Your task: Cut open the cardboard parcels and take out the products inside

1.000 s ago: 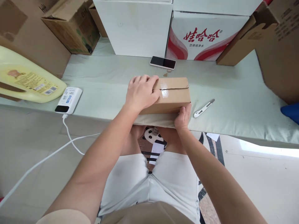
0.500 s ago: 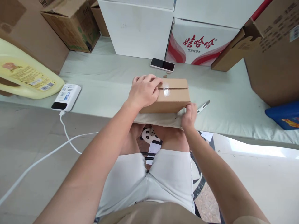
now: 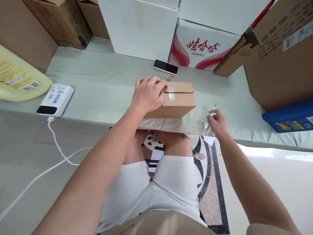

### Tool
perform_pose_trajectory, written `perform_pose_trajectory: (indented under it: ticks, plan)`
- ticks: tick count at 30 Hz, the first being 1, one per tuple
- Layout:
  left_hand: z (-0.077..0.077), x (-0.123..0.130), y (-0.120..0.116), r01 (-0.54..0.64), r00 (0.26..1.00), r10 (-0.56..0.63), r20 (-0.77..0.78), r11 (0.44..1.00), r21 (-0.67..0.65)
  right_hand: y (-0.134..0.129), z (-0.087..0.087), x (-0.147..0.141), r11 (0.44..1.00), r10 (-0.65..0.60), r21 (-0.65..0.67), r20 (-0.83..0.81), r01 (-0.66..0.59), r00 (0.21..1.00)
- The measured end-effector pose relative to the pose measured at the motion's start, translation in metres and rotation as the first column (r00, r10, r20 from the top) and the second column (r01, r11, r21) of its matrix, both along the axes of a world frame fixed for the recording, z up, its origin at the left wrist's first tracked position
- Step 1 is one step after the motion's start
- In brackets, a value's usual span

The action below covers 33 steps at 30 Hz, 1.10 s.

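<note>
A small brown cardboard box [image 3: 181,98] lies near the front edge of the cloth-covered table. A slit seam runs along its top, crossed by a short piece of clear tape [image 3: 171,94]. My left hand [image 3: 148,94] grips the box's left part from above, fingers bent over the top. To the right of the box, my right hand [image 3: 218,122] pinches a slim craft knife [image 3: 206,124] between thumb and forefinger. The knife's thin tip points away from me, and its middle is partly hidden by my fingers.
Behind the box are a phone [image 3: 165,67] and a white-and-red carton [image 3: 195,49]. At left stand a power bank [image 3: 55,99] with a white cable and a yellow jug [image 3: 22,78]. A blue package [image 3: 290,119] and large carton [image 3: 276,75] occupy the right side.
My right hand has left the box's front right corner, moved right and taken hold of the craft knife, which has turned. My left hand stays on the box. The view has shifted slightly.
</note>
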State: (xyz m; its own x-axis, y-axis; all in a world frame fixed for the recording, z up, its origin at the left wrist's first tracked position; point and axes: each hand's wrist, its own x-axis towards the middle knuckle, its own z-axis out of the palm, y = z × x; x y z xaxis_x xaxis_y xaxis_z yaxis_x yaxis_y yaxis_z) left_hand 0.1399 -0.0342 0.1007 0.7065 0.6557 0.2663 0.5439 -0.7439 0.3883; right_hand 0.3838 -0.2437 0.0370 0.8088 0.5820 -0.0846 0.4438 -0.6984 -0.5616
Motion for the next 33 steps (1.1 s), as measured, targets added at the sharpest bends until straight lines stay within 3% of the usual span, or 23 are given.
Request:
perform_pose_trajectory:
  ticks: [1,2,4,5,6,8,10,13,16,20,24,33]
  plan:
    - [0.000,0.000,0.000,0.001,1.000,-0.001,0.001,1.000,-0.001,0.001,0.008,-0.006,0.987,0.023,0.162,-0.054,-0.014,0.998]
    - [-0.001,0.000,0.000,0.002,1.000,-0.002,0.002,1.000,-0.001,0.002,0.017,-0.013,0.934,0.082,0.357,-0.124,-0.033,0.989]
    - [-0.001,0.000,0.000,0.000,1.000,0.000,0.005,1.000,-0.001,0.008,0.038,-0.029,0.703,0.301,0.709,-0.230,-0.052,0.925]
    - [-0.002,0.000,0.000,-0.003,1.000,0.003,0.007,1.000,-0.001,0.014,0.048,-0.037,0.580,0.416,0.813,-0.234,-0.057,0.879]
    - [-0.002,0.000,0.000,-0.005,1.000,0.005,0.007,1.000,-0.001,0.021,0.057,-0.046,0.494,0.500,0.866,-0.211,-0.077,0.840]
    - [-0.002,0.001,0.001,-0.010,1.000,0.010,0.003,1.000,0.000,0.039,0.069,-0.063,0.413,0.575,0.900,-0.141,-0.137,0.806]
    - [-0.002,0.001,0.001,-0.010,1.000,0.010,-0.008,1.000,0.002,0.061,0.074,-0.076,0.419,0.584,0.880,-0.072,-0.224,0.809]
    - [0.000,0.001,0.001,-0.008,1.000,0.008,-0.019,1.000,0.002,0.092,0.072,-0.085,0.468,0.608,0.805,0.006,-0.365,0.794]
    - [0.001,0.000,0.001,-0.009,1.000,0.009,-0.026,1.000,-0.015,0.110,0.066,-0.082,0.490,0.599,0.762,0.059,-0.424,0.799]
    - [0.002,0.000,0.001,-0.001,0.999,0.000,-0.033,0.999,-0.033,0.114,0.056,-0.073,0.497,0.531,0.774,0.086,-0.392,0.843]
    - [0.003,0.000,0.001,0.009,0.999,-0.011,-0.042,0.999,-0.035,0.114,0.054,-0.069,0.573,0.508,0.715,0.074,-0.401,0.858]
    - [0.005,0.001,0.001,0.011,0.998,-0.013,-0.064,1.000,-0.023,0.116,0.056,-0.076,0.579,0.552,0.665,0.107,-0.472,0.827]
